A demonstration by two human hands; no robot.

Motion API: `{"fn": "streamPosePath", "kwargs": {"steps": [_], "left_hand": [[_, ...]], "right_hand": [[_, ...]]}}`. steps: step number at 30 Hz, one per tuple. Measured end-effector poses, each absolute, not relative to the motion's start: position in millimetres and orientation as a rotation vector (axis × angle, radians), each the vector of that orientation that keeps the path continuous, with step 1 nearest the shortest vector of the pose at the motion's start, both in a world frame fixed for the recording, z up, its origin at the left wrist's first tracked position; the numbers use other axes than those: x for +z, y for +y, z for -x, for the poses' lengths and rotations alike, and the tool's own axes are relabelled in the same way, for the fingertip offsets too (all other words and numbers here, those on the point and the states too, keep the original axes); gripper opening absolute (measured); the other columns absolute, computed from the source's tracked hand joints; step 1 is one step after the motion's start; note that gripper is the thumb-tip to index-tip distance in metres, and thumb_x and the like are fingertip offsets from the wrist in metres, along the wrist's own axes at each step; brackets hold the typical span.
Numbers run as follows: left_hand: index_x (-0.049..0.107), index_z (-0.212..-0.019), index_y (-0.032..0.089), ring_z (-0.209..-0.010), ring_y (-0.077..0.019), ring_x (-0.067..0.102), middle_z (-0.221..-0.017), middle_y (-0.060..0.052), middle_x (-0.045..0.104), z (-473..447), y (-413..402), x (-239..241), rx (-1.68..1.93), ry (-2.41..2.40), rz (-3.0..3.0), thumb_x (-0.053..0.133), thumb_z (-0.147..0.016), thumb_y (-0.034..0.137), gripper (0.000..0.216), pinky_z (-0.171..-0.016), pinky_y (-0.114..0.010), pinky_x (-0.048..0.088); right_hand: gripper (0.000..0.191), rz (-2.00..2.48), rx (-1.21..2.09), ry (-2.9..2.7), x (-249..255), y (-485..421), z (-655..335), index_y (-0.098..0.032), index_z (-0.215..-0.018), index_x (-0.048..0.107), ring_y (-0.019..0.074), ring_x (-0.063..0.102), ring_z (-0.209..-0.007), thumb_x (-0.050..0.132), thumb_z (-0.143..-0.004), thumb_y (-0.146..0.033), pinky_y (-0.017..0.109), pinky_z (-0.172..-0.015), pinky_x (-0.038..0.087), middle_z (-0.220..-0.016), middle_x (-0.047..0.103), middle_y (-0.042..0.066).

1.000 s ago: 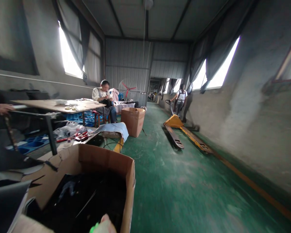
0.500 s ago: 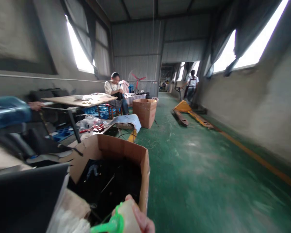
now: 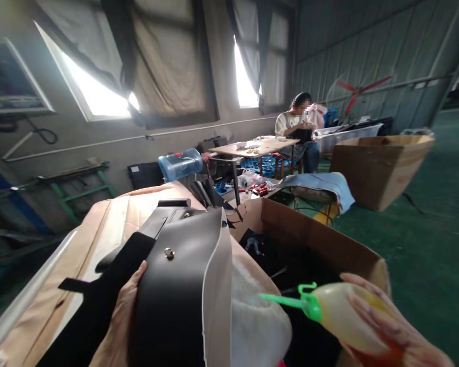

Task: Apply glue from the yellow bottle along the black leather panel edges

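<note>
Squeeze bottle [image 3: 346, 316] gripped by right hand [image 3: 390, 326], left hand [image 3: 118, 326] clasping black leather piece [image 3: 176, 285] beside cardboard box [image 3: 313, 239] of dark pieces

Seated person [image 3: 296, 122], blue water jug [image 3: 179, 164]

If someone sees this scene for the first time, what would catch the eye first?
Probably the black leather piece low in the middle, held by the left hand. Next, the squeeze bottle with a bright green nozzle in the right hand, over an open cardboard box. Further back, a seated person works at a table.
</note>
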State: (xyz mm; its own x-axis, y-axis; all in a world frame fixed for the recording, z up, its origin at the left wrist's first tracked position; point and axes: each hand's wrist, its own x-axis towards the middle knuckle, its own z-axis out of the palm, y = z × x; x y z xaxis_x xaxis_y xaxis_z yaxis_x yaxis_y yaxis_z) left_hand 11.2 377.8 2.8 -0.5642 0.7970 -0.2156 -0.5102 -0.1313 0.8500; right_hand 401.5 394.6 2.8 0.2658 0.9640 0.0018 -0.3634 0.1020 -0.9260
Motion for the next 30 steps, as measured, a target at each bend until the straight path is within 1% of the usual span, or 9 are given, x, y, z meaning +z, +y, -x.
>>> {"fn": "streamPosePath", "kwargs": {"steps": [5, 9, 12, 14, 16, 20, 22, 26, 30], "left_hand": [[0.057, -0.108, 0.011, -0.088, -0.0196, 0.059, -0.103, -0.008, 0.058, -18, 370, 11, 1.853, 1.105, -0.32, 0.057, -0.089, 0.039, 0.034, -0.077, -0.035, 0.054], [0.057, -0.11, 0.012, -0.093, -0.0206, 0.059, -0.107, -0.009, 0.058, -22, 368, 16, 1.884, 1.02, -0.298, 0.055, -0.089, 0.041, 0.036, -0.081, -0.038, 0.054], [0.057, -0.11, 0.012, -0.094, -0.021, 0.059, -0.108, -0.01, 0.058, -27, 369, 19, 1.899, 0.98, -0.284, 0.055, -0.09, 0.042, 0.036, -0.083, -0.039, 0.053], [0.057, -0.11, 0.012, -0.095, -0.0211, 0.059, -0.108, -0.01, 0.058, -29, 369, 19, 1.904, 0.974, -0.278, 0.055, -0.09, 0.042, 0.036, -0.084, -0.039, 0.053], [0.058, -0.11, 0.013, -0.095, -0.021, 0.059, -0.108, -0.01, 0.058, -29, 369, 19, 1.906, 0.98, -0.274, 0.054, -0.09, 0.042, 0.036, -0.084, -0.04, 0.053], [0.057, -0.111, 0.013, -0.096, -0.0209, 0.059, -0.109, -0.01, 0.058, -21, 370, 11, 1.92, 1.023, -0.258, 0.055, -0.09, 0.04, 0.035, -0.085, -0.04, 0.053], [0.058, -0.111, 0.013, -0.096, -0.0217, 0.059, -0.109, -0.01, 0.059, -11, 370, 4, 1.929, 1.058, -0.242, 0.056, -0.089, 0.041, 0.035, -0.084, -0.04, 0.053], [0.058, -0.112, 0.014, -0.095, -0.0224, 0.06, -0.107, -0.009, 0.061, 13, 369, -17, 1.95, 1.137, -0.197, 0.056, -0.089, 0.041, 0.036, -0.082, -0.038, 0.054], [0.061, -0.108, 0.017, -0.101, -0.0195, 0.058, -0.109, -0.007, 0.062, 25, 366, -33, 1.993, 1.171, -0.218, 0.054, -0.091, 0.032, 0.024, -0.084, -0.031, 0.054]], "right_hand": [[0.064, 1.039, 0.951, -1.044, 42, 426, -377, -0.021, -0.112, 0.063, 0.0231, 0.06, -0.062, 0.076, -0.056, -0.05, 0.027, -0.044, 0.047, -0.077, 0.062, 0.004], [0.065, 1.055, 0.955, -1.118, 49, 444, -366, -0.023, -0.115, 0.061, 0.0203, 0.058, -0.063, 0.078, -0.057, -0.049, 0.025, -0.046, 0.046, -0.08, 0.061, 0.003], [0.065, 1.067, 0.973, -1.181, 54, 456, -359, -0.026, -0.116, 0.058, 0.0161, 0.055, -0.062, 0.079, -0.058, -0.047, 0.02, -0.046, 0.043, -0.082, 0.06, 0.0], [0.062, 1.071, 0.984, -1.245, 61, 465, -355, -0.026, -0.112, 0.06, 0.0147, 0.054, -0.062, 0.081, -0.056, -0.045, 0.019, -0.047, 0.043, -0.08, 0.06, -0.001], [0.059, 1.065, 1.0, -1.326, 70, 474, -351, -0.025, -0.106, 0.062, 0.0152, 0.054, -0.063, 0.082, -0.054, -0.043, 0.02, -0.05, 0.045, -0.077, 0.061, -0.001], [0.043, 1.055, 0.993, -1.445, 84, 489, -344, -0.022, -0.088, 0.067, 0.0149, 0.054, -0.064, 0.081, -0.053, -0.042, 0.021, -0.053, 0.044, -0.077, 0.062, 0.0], [0.036, 1.058, 0.954, -1.46, 81, 494, -341, -0.021, -0.082, 0.066, 0.0142, 0.054, -0.064, 0.08, -0.056, -0.042, 0.02, -0.054, 0.043, -0.078, 0.062, -0.001], [0.032, 1.037, 0.877, -1.429, 60, 499, -340, -0.022, -0.083, 0.063, 0.0151, 0.056, -0.07, 0.078, -0.062, -0.042, 0.021, -0.058, 0.045, -0.082, 0.062, -0.001], [0.031, 1.01, 0.821, -1.406, 43, 500, -339, -0.022, -0.082, 0.062, 0.0145, 0.056, -0.07, 0.078, -0.064, -0.042, 0.02, -0.058, 0.045, -0.084, 0.061, -0.001]]}}
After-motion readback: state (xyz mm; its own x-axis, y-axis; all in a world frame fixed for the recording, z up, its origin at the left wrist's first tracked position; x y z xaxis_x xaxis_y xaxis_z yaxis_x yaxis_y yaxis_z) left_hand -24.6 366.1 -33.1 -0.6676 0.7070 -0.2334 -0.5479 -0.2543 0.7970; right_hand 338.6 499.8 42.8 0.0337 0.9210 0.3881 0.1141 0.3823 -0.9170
